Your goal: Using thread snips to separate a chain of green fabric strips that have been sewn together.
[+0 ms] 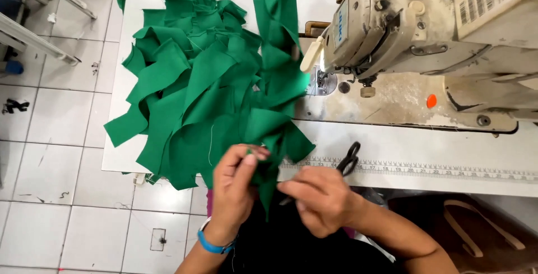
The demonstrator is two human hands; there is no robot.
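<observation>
Fingers of the left hand [235,181] pinch a green fabric piece [268,181]; the right hand [319,198] grips black scissors [346,162]. Best kept taut, I judge, cutting close beside the pinch.

Matt green cloth pieces [207,83]; worn, stained enamelled-metal sewing machine [414,33]; glossy tiled floor [50,139].

Both my hands are up in front of me, close together but not touching. My left hand [238,176] is raised with the back of it facing me, wrist bent a little, thumb and fingertips [255,153] pinched together at the top. Blue band around that wrist. My right hand [319,198] sits a bit lower, palm down, fingers curled in toward the left one, forearm coming in at an angle from the lower right.
</observation>
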